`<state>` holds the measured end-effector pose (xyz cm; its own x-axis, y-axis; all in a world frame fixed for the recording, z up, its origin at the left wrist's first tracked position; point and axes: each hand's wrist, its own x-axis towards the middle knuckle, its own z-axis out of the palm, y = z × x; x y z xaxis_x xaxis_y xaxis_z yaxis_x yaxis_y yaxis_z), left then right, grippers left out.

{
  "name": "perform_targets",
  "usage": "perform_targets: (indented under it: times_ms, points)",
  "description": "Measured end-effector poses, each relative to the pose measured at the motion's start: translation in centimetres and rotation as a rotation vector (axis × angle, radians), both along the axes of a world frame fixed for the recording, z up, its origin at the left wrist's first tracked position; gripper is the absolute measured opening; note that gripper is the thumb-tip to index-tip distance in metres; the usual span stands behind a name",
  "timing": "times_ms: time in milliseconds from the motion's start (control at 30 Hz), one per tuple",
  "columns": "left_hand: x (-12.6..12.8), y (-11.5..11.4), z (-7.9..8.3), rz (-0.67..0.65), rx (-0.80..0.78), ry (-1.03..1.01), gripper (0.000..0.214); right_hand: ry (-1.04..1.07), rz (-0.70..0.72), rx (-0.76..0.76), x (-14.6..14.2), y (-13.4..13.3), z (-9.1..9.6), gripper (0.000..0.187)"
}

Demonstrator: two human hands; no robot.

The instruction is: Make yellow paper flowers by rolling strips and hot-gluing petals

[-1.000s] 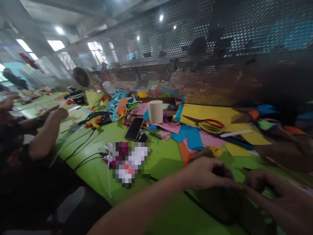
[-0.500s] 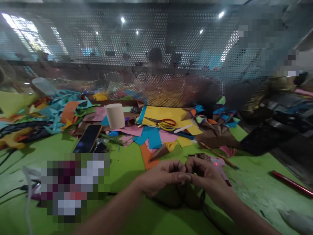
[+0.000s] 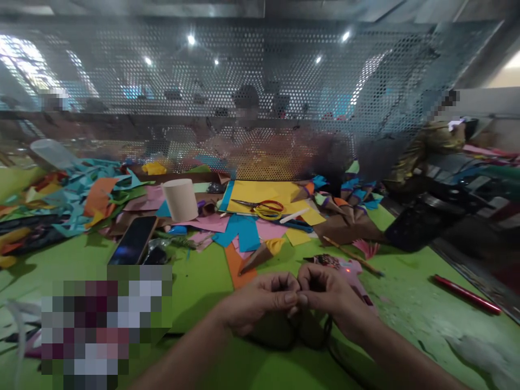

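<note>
Head cam: both hands are up in front, low centre, over the green table [image 3: 406, 303]. Left hand [image 3: 260, 303] and right hand [image 3: 331, 295] meet at the fingertips, fingers curled in, thumbs nearly nose to nose. Looks like a pinch on both sides, but it's too dark and small in there to tell whether they're grasping anything. A dark cord [image 3: 327, 324] loops at about 5 o'clock from where the tips meet; can't tell if it touches either hand.

Taking that meeting spot as the clock centre: pink glue gun [image 3: 356, 277] at 2, just beyond the right hand and partly hidden by it, red light showing. Pencil [image 3: 349, 254] lies near it, also around 2. Red pen [image 3: 467, 295] is out at 3.

At 11 there's a brown paper cone [image 3: 254, 261] with yellow at its wide end, over an orange strip [image 3: 233, 260]. Farther out at 11, scissors [image 3: 266, 208] sit on yellow sheets [image 3: 276, 190]. Beige cylinder [image 3: 181, 200] stands upright at 10, phone [image 3: 134, 238] lies between 9 and 10. Mesh screen [image 3: 284, 70] fills 12.
</note>
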<state>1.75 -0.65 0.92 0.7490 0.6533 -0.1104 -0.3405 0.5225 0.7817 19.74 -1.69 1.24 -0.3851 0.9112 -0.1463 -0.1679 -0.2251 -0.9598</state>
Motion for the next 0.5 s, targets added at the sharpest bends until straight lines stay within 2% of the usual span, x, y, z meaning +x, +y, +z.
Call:
perform_targets:
  times_ms: [167,267,500]
  points:
    - [-0.2,0.0,0.2,0.013,-0.001,-0.032,0.035,0.037,-0.036,-0.016,0.3,0.1,-0.1,0.037]
    - [-0.5,0.2,0.5,0.067,0.006,-0.046,0.03,0.052,-0.073,0.019,0.5,0.2,0.3,0.032]
    - [-0.2,0.4,0.7,0.198,0.027,0.021,0.027,0.101,-0.008,-0.013,0.2,0.0,1.0,0.027]
